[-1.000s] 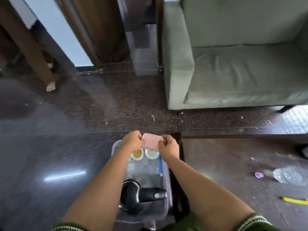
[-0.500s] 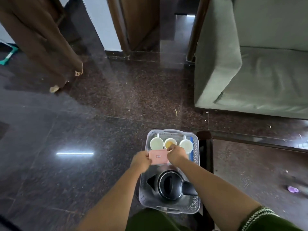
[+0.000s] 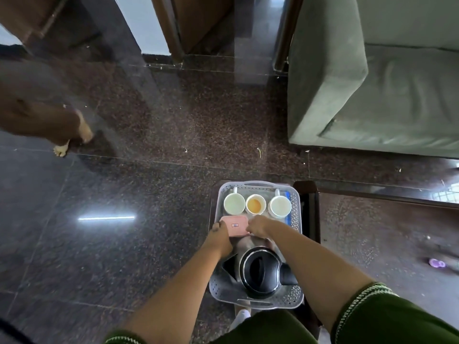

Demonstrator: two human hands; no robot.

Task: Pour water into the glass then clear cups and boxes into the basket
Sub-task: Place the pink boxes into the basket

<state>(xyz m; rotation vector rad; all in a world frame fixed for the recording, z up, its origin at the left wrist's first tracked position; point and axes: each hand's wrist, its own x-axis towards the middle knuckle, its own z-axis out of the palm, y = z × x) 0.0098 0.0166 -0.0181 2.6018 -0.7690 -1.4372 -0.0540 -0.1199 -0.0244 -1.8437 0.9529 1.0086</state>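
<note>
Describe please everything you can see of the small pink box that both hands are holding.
The pink box is small, flat and rectangular with rounded corners, with a small red-and-white label on its top face. Its material looks smooth, perhaps plastic or card. It appears closed and lies roughly level. The left hand grips its left end, the right hand its right end. It is above the grey perforated basket, between the three cups and the black kettle. Whether it rests on the basket floor cannot be told.

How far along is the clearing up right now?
Done: three white cups and the black kettle sit in the grey perforated plastic basket. In hand: left hand and right hand hold the pink box over it. Left: setting it down.
</note>
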